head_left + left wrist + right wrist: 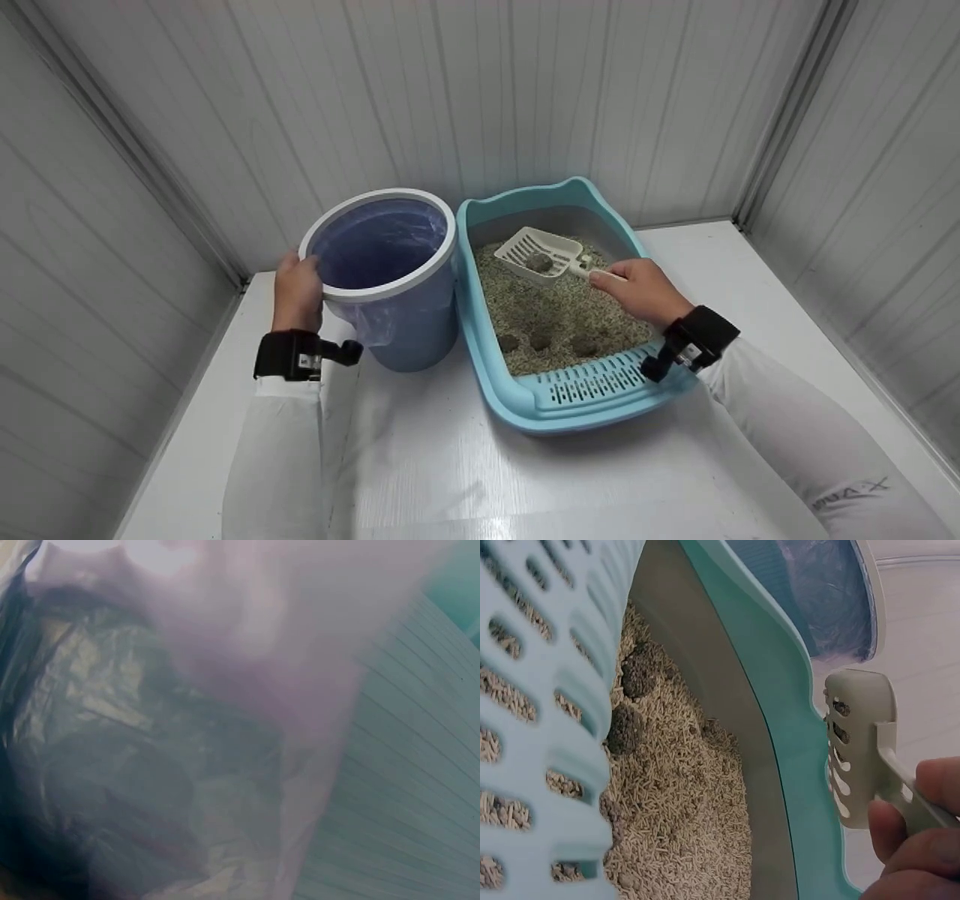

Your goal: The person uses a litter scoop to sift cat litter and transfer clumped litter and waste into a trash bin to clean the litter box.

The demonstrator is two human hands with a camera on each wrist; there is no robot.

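A light blue litter box [480, 352] filled with pale pellets stands on the white table. My right hand [637, 289] grips the handle of a cream slotted scoop [541, 253], held above the litter with a dark clump [538, 262] in it. Three more clumps [541, 342] lie near the box's front. In the right wrist view the scoop [855, 750] shows edge-on, fingers [911, 840] round its handle, beside the box wall [765, 712]. My left hand [298, 289] holds the rim of a blue bin [382, 277] lined with a plastic bag. The left wrist view shows only the blurred bag [150, 765].
White ribbed walls close in the table on the left, back and right. The bin stands right against the litter box's left side. A slotted step [592, 384] forms the box's front edge. Bare white table [450, 465] lies in front.
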